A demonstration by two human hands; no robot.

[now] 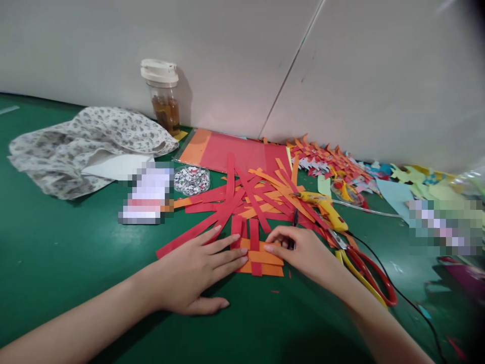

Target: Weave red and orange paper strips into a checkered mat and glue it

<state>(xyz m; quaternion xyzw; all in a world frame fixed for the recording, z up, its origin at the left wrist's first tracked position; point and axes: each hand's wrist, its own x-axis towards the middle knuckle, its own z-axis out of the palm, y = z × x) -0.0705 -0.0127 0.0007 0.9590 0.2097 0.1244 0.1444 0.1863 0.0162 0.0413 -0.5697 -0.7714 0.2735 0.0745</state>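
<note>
My left hand (pixel 199 268) lies flat with its fingers spread, fingertips pressing on the left part of a small weave of paper strips. In this weave, red paper strips (pixel 254 227) run up and down, crossed by orange ones. At its right side, my right hand (pixel 299 247) pinches the end of an orange paper strip (pixel 265 258) between thumb and finger. A slim dark object (pixel 295 217) shows behind the right fingers; its kind is unclear. Just beyond both hands spreads a loose pile of red and orange strips (pixel 227 207).
Right of the pile lie a yellow glue gun (pixel 326 207) with a black cord and red-and-yellow-handled scissors (pixel 369 273). Behind are coloured sheets (pixel 235 151), folded paper pieces (pixel 329 156) and a lidded drink cup (pixel 163 96). Leftward: a container of googly eyes (pixel 192 180), patterned cloth (pixel 98 136).
</note>
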